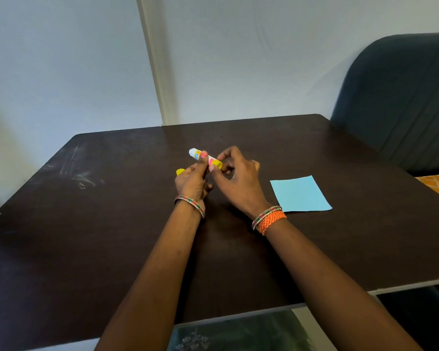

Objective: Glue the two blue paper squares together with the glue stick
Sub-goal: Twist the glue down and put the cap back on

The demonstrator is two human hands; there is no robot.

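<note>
A white glue stick with a yellow base is held above the middle of the dark table. My left hand grips its body between thumb and fingers. My right hand pinches the yellow base end. A yellow cap peeks out by my left hand's fingers; I cannot tell whether it lies on the table or is held. Blue paper lies flat on the table to the right of my right hand. It looks like one sheet; a second square cannot be told apart.
A dark upholstered chair stands at the table's far right corner. A pale wall runs behind the far edge. White scuff marks mark the table's left side. The table's near edge crosses under my forearms.
</note>
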